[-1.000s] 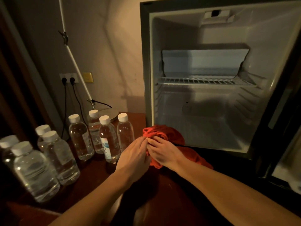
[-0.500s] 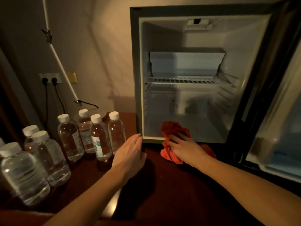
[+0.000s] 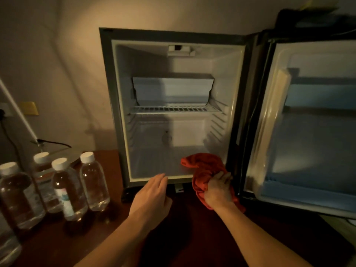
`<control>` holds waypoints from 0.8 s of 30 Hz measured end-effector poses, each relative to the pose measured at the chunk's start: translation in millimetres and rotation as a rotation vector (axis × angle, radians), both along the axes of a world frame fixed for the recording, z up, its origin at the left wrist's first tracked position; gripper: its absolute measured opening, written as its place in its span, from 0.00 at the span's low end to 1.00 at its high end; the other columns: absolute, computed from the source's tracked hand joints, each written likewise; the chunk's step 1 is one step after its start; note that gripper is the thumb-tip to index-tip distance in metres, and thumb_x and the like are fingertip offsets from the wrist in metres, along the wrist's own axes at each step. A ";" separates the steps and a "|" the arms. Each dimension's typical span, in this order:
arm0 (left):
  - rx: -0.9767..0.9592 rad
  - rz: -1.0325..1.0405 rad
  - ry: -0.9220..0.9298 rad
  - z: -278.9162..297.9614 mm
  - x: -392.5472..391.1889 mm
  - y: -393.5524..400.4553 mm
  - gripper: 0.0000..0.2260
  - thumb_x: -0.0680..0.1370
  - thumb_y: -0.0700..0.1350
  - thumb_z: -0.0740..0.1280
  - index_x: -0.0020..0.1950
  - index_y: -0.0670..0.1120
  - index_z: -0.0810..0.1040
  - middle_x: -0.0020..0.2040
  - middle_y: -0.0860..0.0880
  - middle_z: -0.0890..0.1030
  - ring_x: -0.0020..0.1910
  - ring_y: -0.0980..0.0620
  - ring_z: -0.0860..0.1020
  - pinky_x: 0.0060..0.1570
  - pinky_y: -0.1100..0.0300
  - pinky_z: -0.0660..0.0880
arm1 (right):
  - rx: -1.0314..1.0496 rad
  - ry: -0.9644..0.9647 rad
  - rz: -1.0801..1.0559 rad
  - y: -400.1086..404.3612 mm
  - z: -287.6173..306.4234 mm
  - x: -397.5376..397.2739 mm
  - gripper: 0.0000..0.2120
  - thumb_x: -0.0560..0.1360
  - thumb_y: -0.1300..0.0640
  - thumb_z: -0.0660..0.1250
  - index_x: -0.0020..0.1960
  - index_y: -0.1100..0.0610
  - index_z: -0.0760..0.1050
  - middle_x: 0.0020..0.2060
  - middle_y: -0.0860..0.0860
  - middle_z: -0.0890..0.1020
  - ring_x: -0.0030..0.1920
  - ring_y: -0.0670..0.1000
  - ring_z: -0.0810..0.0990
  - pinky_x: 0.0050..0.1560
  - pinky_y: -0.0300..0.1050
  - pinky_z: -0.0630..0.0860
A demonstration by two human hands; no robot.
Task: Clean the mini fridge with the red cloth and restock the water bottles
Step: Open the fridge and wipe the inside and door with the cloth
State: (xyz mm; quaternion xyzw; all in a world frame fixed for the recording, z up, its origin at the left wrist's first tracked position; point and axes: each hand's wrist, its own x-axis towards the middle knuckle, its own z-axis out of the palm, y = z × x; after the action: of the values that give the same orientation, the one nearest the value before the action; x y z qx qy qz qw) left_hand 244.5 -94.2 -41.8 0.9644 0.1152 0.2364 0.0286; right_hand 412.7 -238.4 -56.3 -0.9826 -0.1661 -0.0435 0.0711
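Right hand (image 3: 218, 190) grasps the soft, light cloth (image 3: 204, 168), bunched, lower centre of frame; left hand (image 3: 152, 195) released.

The place looks like a hotel or guest room. A small mini fridge (image 3: 173, 112) stands open on a dark wooden surface (image 3: 192, 237) against a plain beige wall (image 3: 67, 54), with one wire shelf (image 3: 173, 109) inside. Beside it stands a cluster of sealed, white-capped water bottles (image 3: 65, 187). Wall sockets (image 3: 3, 112) with a black plug sit at the left edge under dim, warm lighting.
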 end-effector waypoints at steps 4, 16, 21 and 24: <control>0.024 -0.025 -0.022 8.6 5.7 5.3 0.25 0.70 0.46 0.67 0.67 0.43 0.75 0.67 0.47 0.77 0.66 0.50 0.75 0.63 0.60 0.71 | 0.223 0.207 -0.049 -1.3 6.2 16.9 0.37 0.77 0.60 0.59 0.74 0.74 0.40 0.73 0.75 0.47 0.75 0.68 0.54 0.73 0.51 0.56; 0.066 0.007 -0.030 31.5 31.6 9.2 0.23 0.65 0.47 0.71 0.58 0.41 0.79 0.56 0.45 0.82 0.56 0.47 0.81 0.53 0.57 0.78 | 0.293 0.241 0.163 -18.1 18.8 5.2 0.17 0.72 0.54 0.60 0.59 0.56 0.75 0.57 0.58 0.80 0.58 0.60 0.79 0.57 0.48 0.75; 0.075 -0.015 -0.103 47.2 39.1 -12.6 0.20 0.62 0.47 0.73 0.53 0.44 0.79 0.52 0.47 0.82 0.51 0.48 0.82 0.47 0.59 0.79 | 0.612 0.163 0.233 -37.1 43.2 -14.4 0.16 0.72 0.57 0.65 0.59 0.51 0.76 0.53 0.55 0.82 0.57 0.59 0.79 0.54 0.46 0.75; 0.044 -0.038 -0.136 54.7 45.2 -24.4 0.19 0.66 0.50 0.63 0.55 0.47 0.77 0.54 0.47 0.81 0.54 0.47 0.80 0.50 0.57 0.78 | 0.699 0.004 0.362 -52.5 62.3 -20.5 0.19 0.71 0.58 0.66 0.60 0.44 0.74 0.50 0.50 0.83 0.53 0.53 0.82 0.53 0.44 0.77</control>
State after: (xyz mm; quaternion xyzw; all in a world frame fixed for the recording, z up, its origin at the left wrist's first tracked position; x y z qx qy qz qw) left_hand 289.7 -118.6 12.9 0.9485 0.0897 0.3033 0.0197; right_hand 392.2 -290.9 5.9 -0.8540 -0.3119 -0.0821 0.4083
